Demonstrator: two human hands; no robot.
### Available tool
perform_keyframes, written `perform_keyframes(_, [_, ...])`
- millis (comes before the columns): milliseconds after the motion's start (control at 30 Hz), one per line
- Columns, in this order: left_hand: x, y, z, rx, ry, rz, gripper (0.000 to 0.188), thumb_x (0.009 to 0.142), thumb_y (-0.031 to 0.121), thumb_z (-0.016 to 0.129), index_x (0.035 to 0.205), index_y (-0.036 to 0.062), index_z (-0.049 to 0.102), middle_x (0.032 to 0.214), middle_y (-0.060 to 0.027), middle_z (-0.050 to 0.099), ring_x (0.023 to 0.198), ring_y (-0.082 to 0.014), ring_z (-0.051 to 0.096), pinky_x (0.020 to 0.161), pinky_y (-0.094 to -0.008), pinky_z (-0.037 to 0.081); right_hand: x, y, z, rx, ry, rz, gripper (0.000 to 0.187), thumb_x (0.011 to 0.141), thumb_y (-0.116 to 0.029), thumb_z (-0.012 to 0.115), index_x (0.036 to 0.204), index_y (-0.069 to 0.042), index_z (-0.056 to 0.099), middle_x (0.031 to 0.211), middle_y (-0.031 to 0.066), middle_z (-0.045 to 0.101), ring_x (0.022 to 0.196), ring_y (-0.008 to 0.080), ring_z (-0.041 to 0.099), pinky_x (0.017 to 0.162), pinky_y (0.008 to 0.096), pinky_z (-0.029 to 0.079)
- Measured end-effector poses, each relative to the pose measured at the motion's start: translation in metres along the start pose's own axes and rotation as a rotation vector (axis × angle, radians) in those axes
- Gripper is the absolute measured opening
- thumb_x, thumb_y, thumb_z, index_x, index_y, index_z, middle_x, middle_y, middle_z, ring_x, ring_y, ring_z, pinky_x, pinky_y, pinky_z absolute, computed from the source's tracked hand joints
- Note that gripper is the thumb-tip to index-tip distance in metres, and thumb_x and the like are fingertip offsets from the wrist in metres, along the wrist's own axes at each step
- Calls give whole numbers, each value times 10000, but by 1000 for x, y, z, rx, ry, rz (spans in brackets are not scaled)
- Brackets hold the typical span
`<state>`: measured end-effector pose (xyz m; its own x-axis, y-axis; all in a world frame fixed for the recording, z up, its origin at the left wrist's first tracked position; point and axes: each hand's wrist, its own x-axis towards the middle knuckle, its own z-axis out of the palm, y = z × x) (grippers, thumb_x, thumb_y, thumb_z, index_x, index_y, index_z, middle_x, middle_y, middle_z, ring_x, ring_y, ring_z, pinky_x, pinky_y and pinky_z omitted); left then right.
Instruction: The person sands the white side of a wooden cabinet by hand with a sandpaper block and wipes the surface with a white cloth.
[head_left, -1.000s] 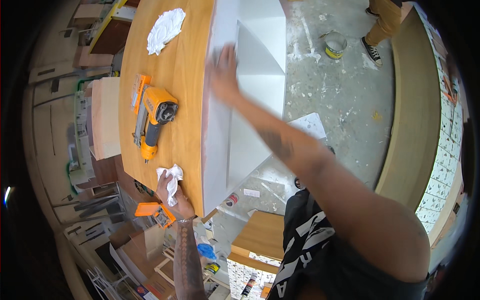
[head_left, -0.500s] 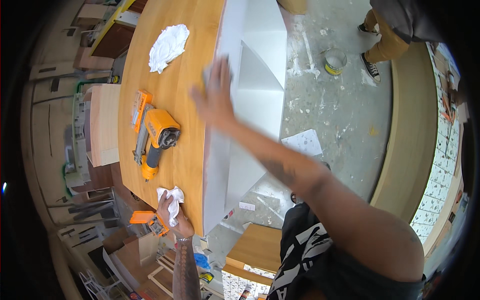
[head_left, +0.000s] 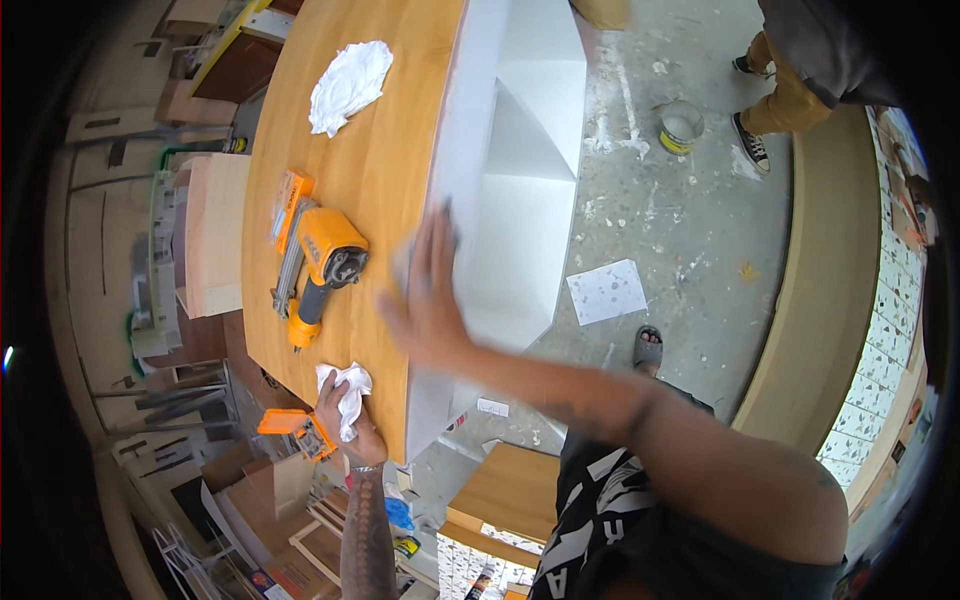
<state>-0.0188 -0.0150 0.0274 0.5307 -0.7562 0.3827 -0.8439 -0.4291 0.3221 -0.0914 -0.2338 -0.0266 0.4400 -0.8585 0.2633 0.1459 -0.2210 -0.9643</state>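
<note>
My left hand (head_left: 347,425) is closed on a crumpled white cloth (head_left: 352,400) and rests at the near left corner of the wooden panel (head_left: 385,170). My right hand (head_left: 432,310), smeared by motion, lies along the panel's pale grey edge (head_left: 436,200). Something greyish shows under its fingers, too blurred to name. A yellow-orange and black nail gun (head_left: 328,250) lies on the panel left of my right hand, beside a small orange box (head_left: 292,195). Farther off, a second crumpled white cloth (head_left: 350,85) lies flat on the wood.
White open compartments (head_left: 520,230) run along the panel's right side. On the stained floor stand a paint tub (head_left: 681,127) and a loose speckled sheet (head_left: 607,292). Another person's shoe (head_left: 750,145) is at the far right. An open orange case (head_left: 300,430) sits beyond the panel's left corner.
My right hand has slid nearer to me along the grey edge. My left hand stays on its cloth. The whole view has shifted slightly.
</note>
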Motion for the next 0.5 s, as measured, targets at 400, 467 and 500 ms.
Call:
perform_keyframes(400, [2,-2,4,-30,-5,-30,326,963,233,516,1186,8,592,1326,-194,537,1240,-347,485,1061,-447,354,25,18,4,-70,186,20,656,1011,-157,438,1521,78,99,1596,293,48,1490,417,69,1216,432,86])
perform_keyframes(467, [-1,-2,1,20,18,-12,423,1007,392,498,1176,18,598,1287,-200,581,1196,-357,509,1040,-463,366,-54,0,-11,69,-77,3,647,1003,-126,440,1536,40,111,1615,239,59,1498,377,92,1212,413,115])
perform_keyframes(500, [1,-2,3,-18,41,25,384,1000,353,514,1181,26,598,1286,-191,586,1196,-358,509,1040,-463,361,-75,2,-29,137,-223,29,623,1000,-105,433,1536,32,146,1619,219,98,1498,359,125,1210,405,133])
